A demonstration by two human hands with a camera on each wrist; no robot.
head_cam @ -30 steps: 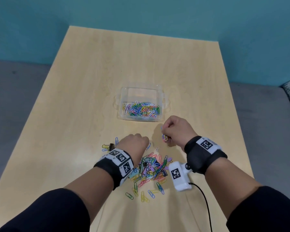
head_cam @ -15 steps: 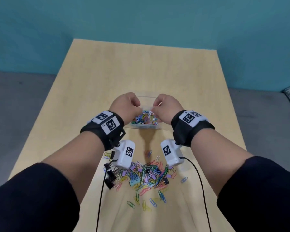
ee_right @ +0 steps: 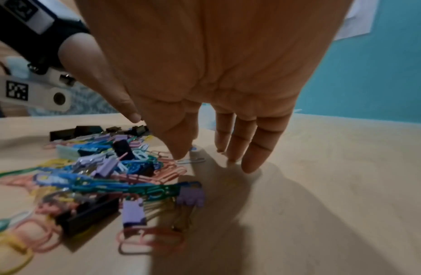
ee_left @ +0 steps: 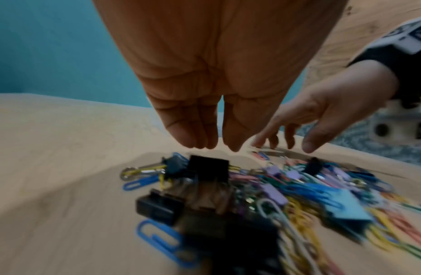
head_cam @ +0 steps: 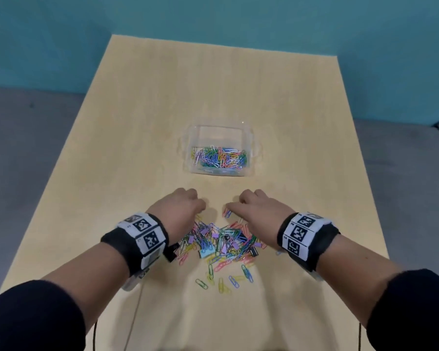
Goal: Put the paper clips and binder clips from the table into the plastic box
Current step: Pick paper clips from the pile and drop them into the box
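Since half a second ago both hands have come back from over the plastic box (head_cam: pixel 218 151) to the far edge of the pile of clips (head_cam: pixel 219 240) on the table (head_cam: pixel 142 127). The left hand (head_cam: pixel 181 210) hangs just above the pile's left side, fingers extended downward and close together, holding nothing. The right hand (head_cam: pixel 257 211) hangs at the pile's right side, fingers spread and pointing down, also empty. The box stands well beyond both hands, with a layer of coloured paper clips in its near half. The head view shows only the backs of the hands, so the fingertips are hidden there. The left wrist view shows the left fingertips (ee_left: pixel 193 137) poised above a black binder clip (ee_left: pixel 209 170), apart from it. The right wrist view shows the right fingertips (ee_right: pixel 249 163) down close to the bare table just beside the pile; contact cannot be judged, as both wrist views are blurred.
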